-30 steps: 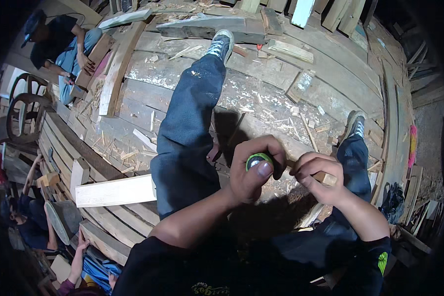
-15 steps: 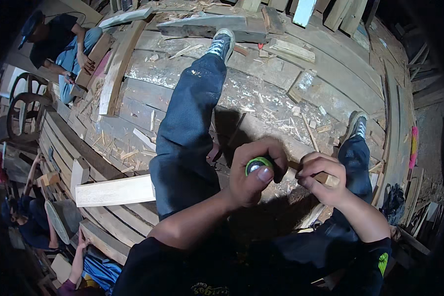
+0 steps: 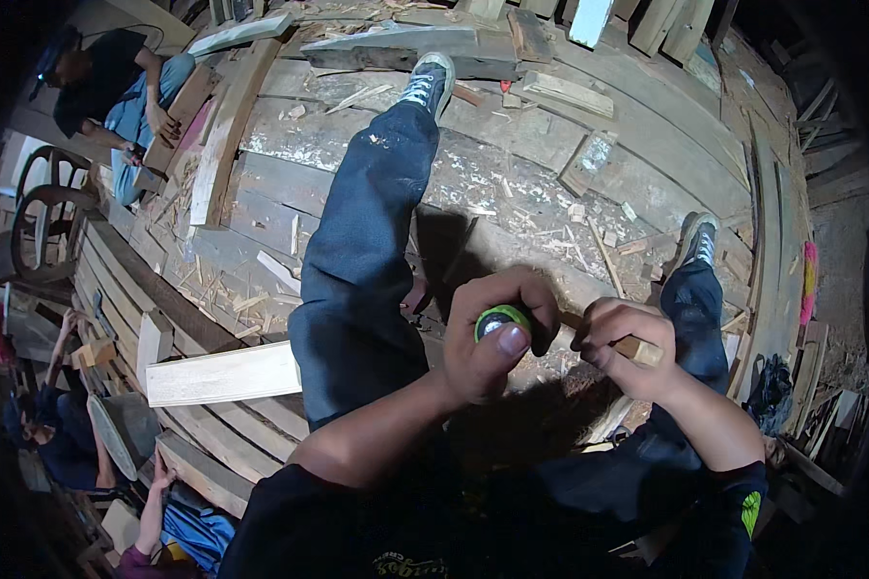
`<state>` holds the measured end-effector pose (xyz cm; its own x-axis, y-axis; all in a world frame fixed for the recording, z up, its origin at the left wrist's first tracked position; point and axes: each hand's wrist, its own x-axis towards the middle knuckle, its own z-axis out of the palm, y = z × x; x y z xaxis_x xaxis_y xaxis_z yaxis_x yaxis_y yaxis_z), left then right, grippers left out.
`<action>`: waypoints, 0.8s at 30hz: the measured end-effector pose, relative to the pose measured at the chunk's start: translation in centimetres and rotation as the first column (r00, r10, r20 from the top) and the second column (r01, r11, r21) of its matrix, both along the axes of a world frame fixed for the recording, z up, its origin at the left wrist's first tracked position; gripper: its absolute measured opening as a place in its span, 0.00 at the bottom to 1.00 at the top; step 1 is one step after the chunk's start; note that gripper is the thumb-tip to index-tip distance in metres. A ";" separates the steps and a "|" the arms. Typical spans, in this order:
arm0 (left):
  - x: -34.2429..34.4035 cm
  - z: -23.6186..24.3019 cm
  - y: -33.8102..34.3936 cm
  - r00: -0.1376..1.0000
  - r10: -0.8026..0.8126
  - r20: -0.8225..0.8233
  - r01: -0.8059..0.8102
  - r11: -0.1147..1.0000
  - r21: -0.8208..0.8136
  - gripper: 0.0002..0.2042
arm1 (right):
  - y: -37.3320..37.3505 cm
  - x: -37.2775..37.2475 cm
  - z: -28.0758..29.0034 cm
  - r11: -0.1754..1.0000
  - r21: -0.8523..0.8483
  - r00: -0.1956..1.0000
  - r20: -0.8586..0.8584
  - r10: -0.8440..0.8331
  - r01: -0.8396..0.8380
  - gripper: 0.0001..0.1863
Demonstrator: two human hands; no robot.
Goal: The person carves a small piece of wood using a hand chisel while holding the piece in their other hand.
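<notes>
In the lower middle, between my spread legs, my left hand (image 3: 493, 336) is closed round a green-and-black round object (image 3: 490, 317), thumb lying over its face. Just to the right, my right hand (image 3: 629, 347) is curled with fingertips pinched. What it grips, if anything, I cannot make out. A pale wooden piece (image 3: 647, 353) shows at that hand, partly hidden. Both forearms come up from the lower edge, and a dark shadow falls on the boards below the hands.
Wood offcuts (image 3: 568, 92) and splinters litter the plank floor (image 3: 309, 174). A pale board (image 3: 222, 375) lies left of my left leg. A person (image 3: 101, 92) works at upper left beside dark chairs (image 3: 43, 232); more people (image 3: 63, 434) are at lower left. Loose planks (image 3: 816, 396) line the right side.
Both hands stay almost in place, the right one shifting only slightly. The scene around them is nearly the same, moved a few pixels with the view.
</notes>
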<state>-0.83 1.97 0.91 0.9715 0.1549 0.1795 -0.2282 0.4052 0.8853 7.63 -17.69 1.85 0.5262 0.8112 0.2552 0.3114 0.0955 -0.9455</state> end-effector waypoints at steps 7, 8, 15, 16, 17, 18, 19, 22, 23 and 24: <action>0.1 0.1 -0.1 1.000 -0.020 -0.005 0.020 1.000 -0.017 0.33 | -0.2 0.2 0.2 0.999 -0.049 1.000 0.014 0.010 -0.009 0.04; 0.0 0.1 -0.1 1.000 -0.014 -0.004 0.014 1.000 -0.018 0.33 | -0.2 0.2 0.2 0.999 -0.048 1.000 0.017 0.012 -0.011 0.04; 0.1 0.1 -0.1 1.000 -0.003 0.003 0.003 1.000 -0.017 0.33 | 0.0 0.1 0.5 0.998 -0.068 1.000 0.027 0.009 -0.008 0.05; 0.0 0.1 0.0 1.000 -0.003 0.003 0.003 1.000 -0.017 0.33 | 0.0 0.1 0.5 0.998 -0.068 1.000 0.026 0.010 -0.008 0.05; 0.0 0.0 0.0 1.000 -0.011 -0.005 0.011 1.000 -0.020 0.33 | 0.0 0.1 0.5 0.998 -0.070 0.999 0.042 0.006 -0.003 0.05; -0.1 0.0 0.0 1.000 -0.020 -0.012 0.020 1.000 -0.023 0.33 | 0.0 0.1 0.4 0.997 -0.072 0.998 0.057 0.002 0.002 0.05; 0.0 -0.1 0.0 1.000 -0.020 -0.013 0.020 1.000 -0.024 0.33 | 0.0 0.1 0.5 0.997 -0.072 0.998 0.056 0.002 0.002 0.05; 0.1 0.0 -0.1 1.000 0.008 0.000 -0.008 1.000 -0.018 0.33 | -0.1 0.2 0.5 0.996 -0.086 0.998 0.068 0.001 0.005 0.05; 0.0 0.2 -0.1 1.000 -0.001 -0.013 0.001 1.000 -0.020 0.33 | -0.1 0.2 0.4 0.997 -0.073 0.999 0.054 0.006 -0.002 0.05; 0.0 0.3 0.0 1.000 -0.010 -0.026 0.009 1.000 -0.023 0.34 | -0.1 0.2 0.3 0.998 -0.060 0.999 0.040 0.011 -0.009 0.05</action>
